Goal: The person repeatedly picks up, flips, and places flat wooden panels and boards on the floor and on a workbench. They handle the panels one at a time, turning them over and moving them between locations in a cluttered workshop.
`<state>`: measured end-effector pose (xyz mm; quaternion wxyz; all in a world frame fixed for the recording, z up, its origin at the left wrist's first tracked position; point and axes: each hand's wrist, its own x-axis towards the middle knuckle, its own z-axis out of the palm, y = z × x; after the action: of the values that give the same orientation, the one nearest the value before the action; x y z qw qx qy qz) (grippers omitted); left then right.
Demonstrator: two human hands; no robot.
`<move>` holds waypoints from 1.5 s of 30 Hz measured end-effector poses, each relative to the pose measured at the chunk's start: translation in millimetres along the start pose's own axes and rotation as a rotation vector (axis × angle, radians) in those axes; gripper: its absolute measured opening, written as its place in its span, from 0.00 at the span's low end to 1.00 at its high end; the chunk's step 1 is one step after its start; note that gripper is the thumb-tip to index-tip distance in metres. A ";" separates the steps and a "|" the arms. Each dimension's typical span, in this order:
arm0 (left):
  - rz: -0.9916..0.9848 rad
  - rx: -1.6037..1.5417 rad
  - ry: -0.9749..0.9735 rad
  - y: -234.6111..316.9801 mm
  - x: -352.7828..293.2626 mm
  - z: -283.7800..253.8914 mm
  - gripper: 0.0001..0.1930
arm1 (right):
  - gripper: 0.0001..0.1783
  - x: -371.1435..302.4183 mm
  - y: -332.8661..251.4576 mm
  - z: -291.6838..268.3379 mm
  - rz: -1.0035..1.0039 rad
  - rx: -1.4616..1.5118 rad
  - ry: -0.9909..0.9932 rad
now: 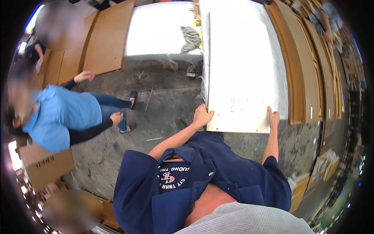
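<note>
A long white board (239,78), with small holes along its near end and handwriting on its face, stretches away in front of me. My left hand (203,116) grips its left edge close to the near corner. On the opposite edge, my right hand (274,117) is closed with the thumb up on the border; its other fingers are partly hidden. Beneath the board lies a stack wrapped in clear plastic film (279,87), which shows along the right side. Glare washes out the far part of the board.
Brown panels (293,62) stand in rows on the right, and more brown panels (107,39) at the far left. A second white stack (156,29) carries a grey cloth (190,39). A person in a blue shirt (58,113) is at my left, near a cardboard box (48,165).
</note>
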<state>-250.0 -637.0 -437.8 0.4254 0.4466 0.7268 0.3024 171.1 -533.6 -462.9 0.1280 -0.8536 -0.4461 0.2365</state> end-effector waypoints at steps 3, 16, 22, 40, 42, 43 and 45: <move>-0.098 0.042 0.010 2.0 4.4 9.1 0.20 | 0.48 4.0 -5.9 -1.3 -0.012 -0.049 0.030; -0.420 0.029 0.173 25.0 2.3 37.2 0.29 | 0.40 14.8 5.2 -24.1 0.151 0.641 -0.210; -0.460 -0.156 0.120 27.8 11.9 43.6 0.25 | 0.44 21.0 -4.2 -57.2 0.211 0.469 -0.317; -0.226 -0.616 0.020 40.5 6.6 54.9 0.17 | 0.30 -41.0 -33.6 -109.1 -0.138 0.220 0.120; -0.113 -0.613 0.018 39.1 13.1 58.1 0.16 | 0.24 -59.6 -28.9 -120.4 -0.119 0.278 0.157; -0.088 -0.608 -0.004 40.1 16.0 59.3 0.16 | 0.24 -72.5 -25.8 -127.0 -0.129 0.381 0.201; 0.040 -0.700 -0.077 50.7 21.6 59.7 0.16 | 0.23 -104.1 -16.3 -139.6 -0.184 0.516 0.343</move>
<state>-182.3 -592.7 -431.0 0.5739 0.2989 0.5533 0.5246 181.0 -610.9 -306.4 0.4343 -0.7764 -0.4189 0.1818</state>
